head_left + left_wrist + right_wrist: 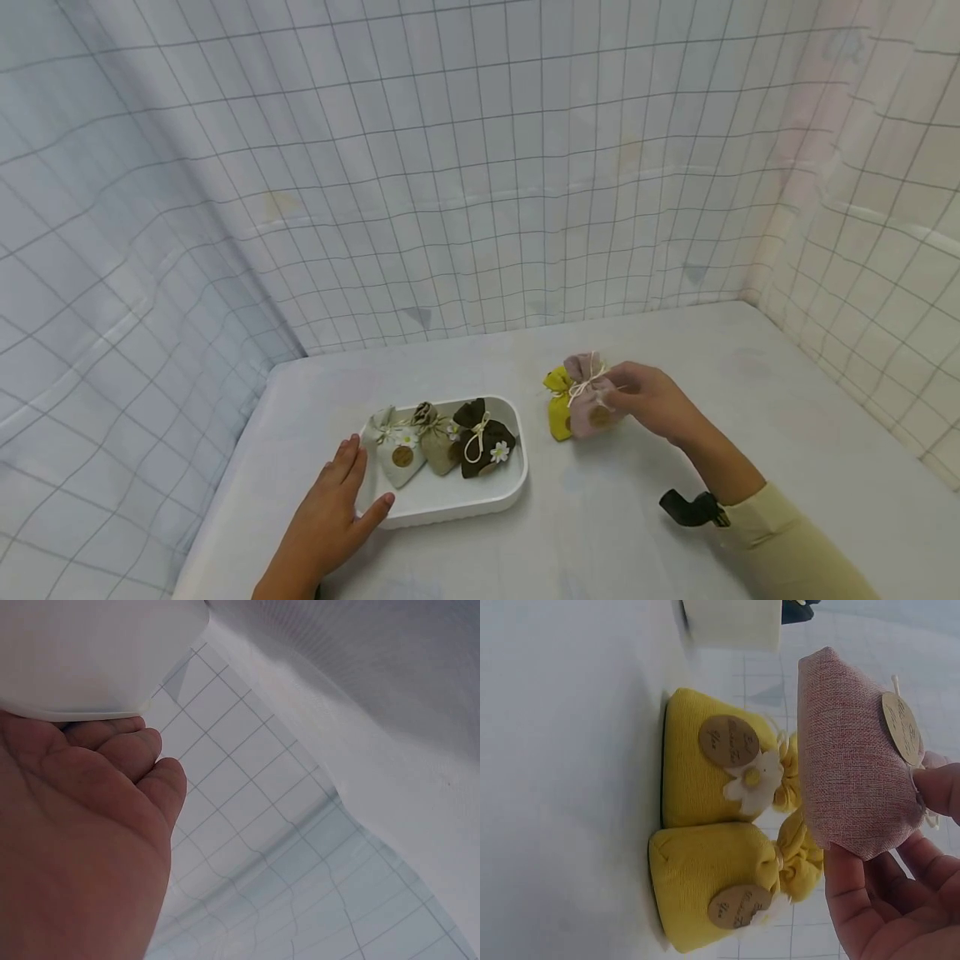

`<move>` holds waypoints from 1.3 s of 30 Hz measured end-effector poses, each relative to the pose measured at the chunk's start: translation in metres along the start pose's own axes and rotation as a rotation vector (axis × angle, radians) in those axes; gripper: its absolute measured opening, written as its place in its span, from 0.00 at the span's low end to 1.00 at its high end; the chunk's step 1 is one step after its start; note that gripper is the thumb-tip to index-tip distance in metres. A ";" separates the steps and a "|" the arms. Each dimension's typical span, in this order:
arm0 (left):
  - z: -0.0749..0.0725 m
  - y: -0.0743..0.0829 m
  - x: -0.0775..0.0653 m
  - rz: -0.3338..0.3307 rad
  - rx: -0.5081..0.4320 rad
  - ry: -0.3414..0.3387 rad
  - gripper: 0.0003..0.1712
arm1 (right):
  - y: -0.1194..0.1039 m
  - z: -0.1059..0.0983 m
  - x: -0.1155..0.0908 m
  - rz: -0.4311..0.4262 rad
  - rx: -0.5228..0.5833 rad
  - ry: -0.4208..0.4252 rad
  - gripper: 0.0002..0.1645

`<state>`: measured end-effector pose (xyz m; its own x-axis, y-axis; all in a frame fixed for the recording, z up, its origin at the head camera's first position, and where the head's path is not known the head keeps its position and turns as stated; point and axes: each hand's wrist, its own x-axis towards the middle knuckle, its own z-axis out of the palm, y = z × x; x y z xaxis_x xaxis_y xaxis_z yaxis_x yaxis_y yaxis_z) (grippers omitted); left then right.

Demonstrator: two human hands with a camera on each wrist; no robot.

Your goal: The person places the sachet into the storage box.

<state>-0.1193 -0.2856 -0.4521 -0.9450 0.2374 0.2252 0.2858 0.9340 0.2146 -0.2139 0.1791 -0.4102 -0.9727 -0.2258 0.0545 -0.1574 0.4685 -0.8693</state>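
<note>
My right hand pinches a pink drawstring sachet between thumb and fingers. A round brown tag hangs on its front in the right wrist view. Below and behind it two yellow sachets stand side by side, each with a round tag and a white flower; from the head only part of the yellow shows beside the pink one. At the left end of a white tray rests my left hand, fingers fairly straight along its side and thumb at the front rim. In the left wrist view those fingers touch the tray wall.
Inside the tray lie a pale sachet, an olive-beige sachet and a dark brown sachet with a white flower. A white cloth covers the table. Checked curtains hang behind and along both sides.
</note>
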 end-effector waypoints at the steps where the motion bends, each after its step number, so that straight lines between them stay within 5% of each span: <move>1: 0.000 0.000 0.000 0.000 -0.001 0.001 0.49 | -0.001 0.002 0.001 -0.010 -0.006 -0.001 0.17; 10: 0.000 0.001 0.000 0.028 0.000 0.026 0.48 | -0.018 0.023 0.007 -0.122 0.003 -0.034 0.13; 31: 0.000 -0.002 -0.001 0.044 0.000 0.047 0.48 | -0.050 0.079 0.012 -0.142 0.047 -0.098 0.12; 39: 0.001 -0.002 -0.001 0.017 -0.016 0.007 0.49 | -0.062 0.108 0.014 -0.157 0.041 -0.154 0.11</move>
<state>-0.1192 -0.2871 -0.4534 -0.9389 0.2511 0.2354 0.3041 0.9256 0.2255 -0.1998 0.0548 -0.4084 -0.8987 -0.4223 0.1183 -0.2950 0.3826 -0.8755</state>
